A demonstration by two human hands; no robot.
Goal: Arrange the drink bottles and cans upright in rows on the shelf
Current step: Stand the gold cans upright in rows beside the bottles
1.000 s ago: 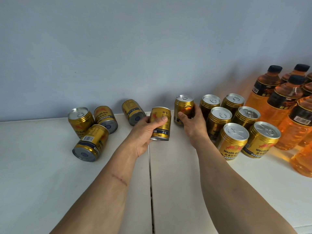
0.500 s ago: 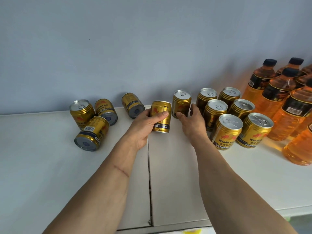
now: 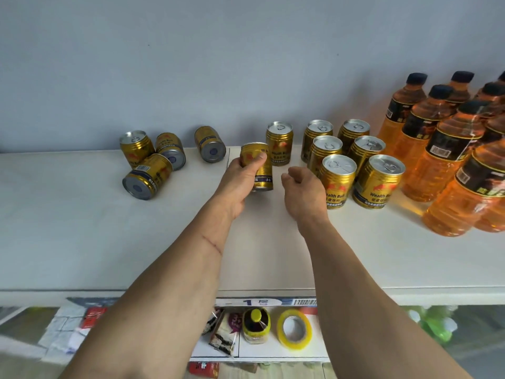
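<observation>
My left hand [image 3: 240,181] grips a gold can [image 3: 259,170], upright, near the middle of the white shelf [image 3: 82,228]. My right hand [image 3: 303,192] hovers just right of it, fingers curled and holding nothing. A single upright gold can [image 3: 279,143] stands behind, by the wall. To its right stand several upright gold cans in rows [image 3: 355,160]. At the left one can stands tilted [image 3: 136,147] and three cans lie on their sides [image 3: 149,176] [image 3: 171,151] [image 3: 210,144]. Orange bottles with black caps [image 3: 442,149] stand at the far right.
The grey wall [image 3: 218,64] runs behind the shelf. A seam divides the shelf boards under my left hand. Below the front edge a lower shelf holds a yellow tape roll [image 3: 294,329], a small yellow-capped jar [image 3: 256,325] and packets.
My right hand let go of the can by the wall and drew back towards me. My left hand carried its can slightly right and nearer. The view tilted down, showing the lower shelf.
</observation>
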